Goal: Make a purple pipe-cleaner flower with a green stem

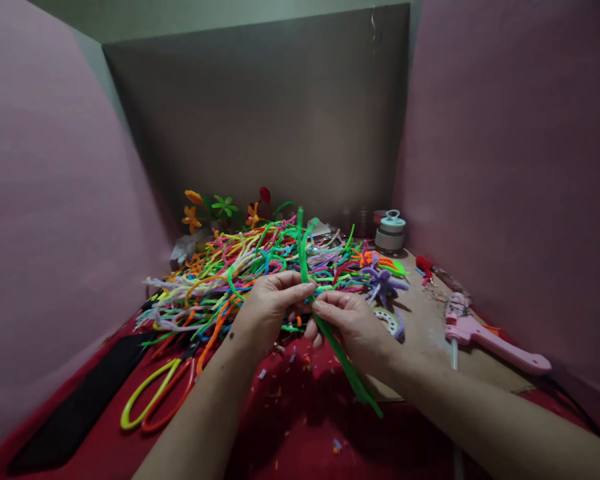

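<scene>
Green pipe cleaners run in a narrow bundle through both hands, upper ends pointing up and lower ends slanting down to the right. My left hand pinches them near the middle between thumb and fingers. Just below and to the right, my right hand grips the same bundle, its fingertips close to those of the left. Behind the hands spreads a large heap of colourful pipe cleaners. A purple pipe-cleaner flower lies right of the heap, beyond my right hand.
A pink glue gun with a glue stick lies on the cardboard at right. Yellow-and-red-handled scissors and a black flat object are at left. Behind stand a lidded jar and finished flowers. Scraps litter the red cloth.
</scene>
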`<state>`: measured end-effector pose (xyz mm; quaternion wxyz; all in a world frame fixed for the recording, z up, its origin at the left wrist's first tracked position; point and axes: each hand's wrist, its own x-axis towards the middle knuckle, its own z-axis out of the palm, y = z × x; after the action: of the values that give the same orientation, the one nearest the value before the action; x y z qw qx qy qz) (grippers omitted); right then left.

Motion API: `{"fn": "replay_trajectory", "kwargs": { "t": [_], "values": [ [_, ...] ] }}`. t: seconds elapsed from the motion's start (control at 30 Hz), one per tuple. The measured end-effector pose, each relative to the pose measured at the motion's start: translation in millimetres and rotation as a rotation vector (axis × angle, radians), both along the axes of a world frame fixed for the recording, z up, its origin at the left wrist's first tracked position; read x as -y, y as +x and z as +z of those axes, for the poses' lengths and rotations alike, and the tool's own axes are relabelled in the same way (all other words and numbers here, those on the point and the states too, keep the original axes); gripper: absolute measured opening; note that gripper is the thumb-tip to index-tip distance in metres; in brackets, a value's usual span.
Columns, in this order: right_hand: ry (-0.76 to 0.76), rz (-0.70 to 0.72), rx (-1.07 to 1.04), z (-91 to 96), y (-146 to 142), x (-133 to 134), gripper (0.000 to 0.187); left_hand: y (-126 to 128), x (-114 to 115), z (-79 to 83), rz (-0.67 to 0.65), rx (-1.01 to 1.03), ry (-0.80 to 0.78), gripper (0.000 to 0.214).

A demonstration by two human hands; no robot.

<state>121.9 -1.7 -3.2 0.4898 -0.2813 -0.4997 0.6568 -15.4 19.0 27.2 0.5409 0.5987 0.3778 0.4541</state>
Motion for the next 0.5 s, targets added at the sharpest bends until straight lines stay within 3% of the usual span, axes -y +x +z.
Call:
{"fn": "replay_trajectory", "kwargs": {
  "t": [0.2,0.33,0.5],
  "values": [
    [-0.071,0.007,-0.049,0.2,-1.5,0.5,0.019,3.4,0.5,-0.8,0.060,0.055,-0.018,0.011],
    [-0.056,-0.063,-0.031,1.4,-1.1,1.2,0.015,6.4,-0.2,-1.6,0.130,0.138,-0.104,0.018],
    [-0.063,-0.120,-0.022,3.0,1.1,-0.1,0.012,5.2,-3.5,-4.7,0.117,0.155,-0.187,0.022]
  ]
}}
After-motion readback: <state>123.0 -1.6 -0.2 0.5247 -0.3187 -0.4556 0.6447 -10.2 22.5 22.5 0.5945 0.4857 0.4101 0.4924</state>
